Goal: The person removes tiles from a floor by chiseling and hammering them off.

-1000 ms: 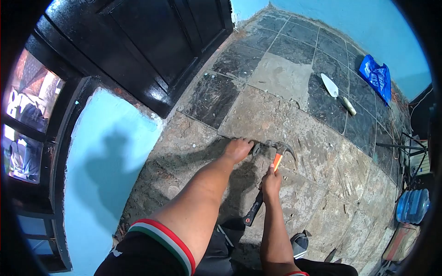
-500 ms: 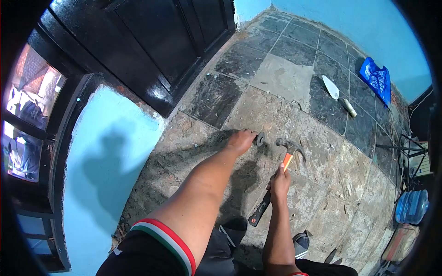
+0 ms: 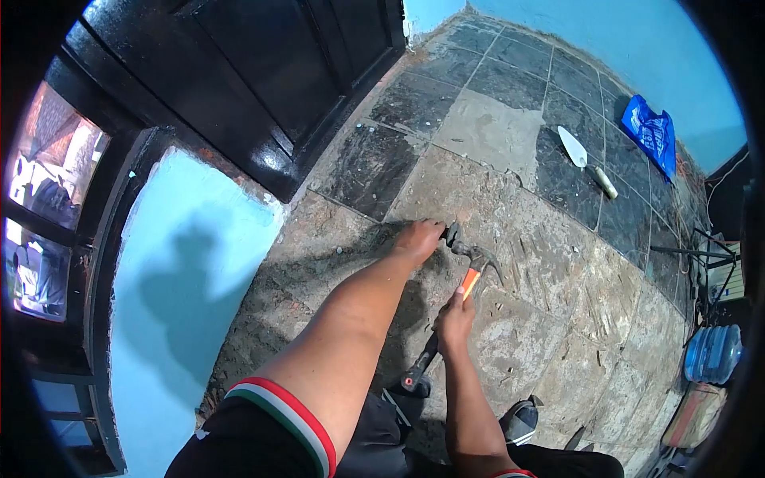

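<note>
- Left hand [image 3: 420, 238]: arm stretched forward and down to the floor, fingers curled around a chisel [image 3: 453, 233]. Only the chisel's dark butt end shows, sticking out past the fingertips; the tip is hidden under the hand.
- Right hand [image 3: 454, 322]: fist closed around the hammer [image 3: 472, 271], gripping mid-handle just below the orange section. The black grip end trails back towards the person's knees.
- Hammer: claw type with a steel head. The head lies right against the exposed end of the chisel; whether they touch cannot be told.
- Floor [image 3: 550, 263]: rough bare mortar bed with scrape marks around both hands, and dark slate tiles in place further out towards the door [image 3: 263, 72] and the far wall.
- Trowel [image 3: 582, 158]: lies flat on the dark tiles, well apart from the hands, blade pointing away.
- Blue bag [image 3: 653, 134]: crumpled on the floor against the blue wall, beyond the trowel.
- Water bottle [image 3: 713, 355]: large, clear blue, at the right edge.
- Shoe [image 3: 521, 420]: grey, just beside the right forearm at the bottom of the view.
</note>
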`<state>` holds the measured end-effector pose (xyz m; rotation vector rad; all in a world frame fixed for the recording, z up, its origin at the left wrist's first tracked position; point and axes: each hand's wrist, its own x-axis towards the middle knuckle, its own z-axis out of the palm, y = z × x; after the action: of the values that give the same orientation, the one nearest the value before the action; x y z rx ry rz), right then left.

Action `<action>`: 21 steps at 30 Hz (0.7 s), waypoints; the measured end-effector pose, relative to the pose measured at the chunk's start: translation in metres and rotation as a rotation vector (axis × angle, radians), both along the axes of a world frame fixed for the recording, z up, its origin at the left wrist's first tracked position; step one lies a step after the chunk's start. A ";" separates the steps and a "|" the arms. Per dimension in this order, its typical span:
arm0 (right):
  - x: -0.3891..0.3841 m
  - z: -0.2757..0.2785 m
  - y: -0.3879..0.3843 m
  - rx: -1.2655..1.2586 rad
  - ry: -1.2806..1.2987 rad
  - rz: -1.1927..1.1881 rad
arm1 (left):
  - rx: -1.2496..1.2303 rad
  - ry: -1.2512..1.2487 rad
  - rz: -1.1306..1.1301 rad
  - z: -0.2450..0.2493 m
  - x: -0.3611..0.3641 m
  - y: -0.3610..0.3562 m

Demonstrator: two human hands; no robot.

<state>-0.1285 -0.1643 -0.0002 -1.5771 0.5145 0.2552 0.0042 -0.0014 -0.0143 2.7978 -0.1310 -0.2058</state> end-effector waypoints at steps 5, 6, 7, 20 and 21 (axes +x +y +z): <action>0.030 0.023 -0.050 0.168 -0.023 -0.299 | 0.011 -0.064 -0.080 -0.006 -0.001 0.004; 0.037 0.025 -0.063 0.165 -0.183 -0.353 | 0.022 -0.075 -0.097 -0.009 -0.004 0.003; 0.044 0.048 -0.068 0.148 -0.222 -0.475 | 0.004 -0.045 -0.091 -0.003 -0.007 0.003; 0.020 0.021 -0.026 0.089 0.134 0.034 | 0.066 -0.030 -0.077 -0.002 -0.011 0.000; 0.020 0.016 -0.028 0.025 0.132 0.010 | 0.078 -0.033 -0.110 -0.005 -0.014 0.002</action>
<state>-0.1087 -0.1926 0.0155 -1.5458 0.6034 0.3736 -0.0101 0.0004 -0.0190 2.8749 -0.2916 -0.1954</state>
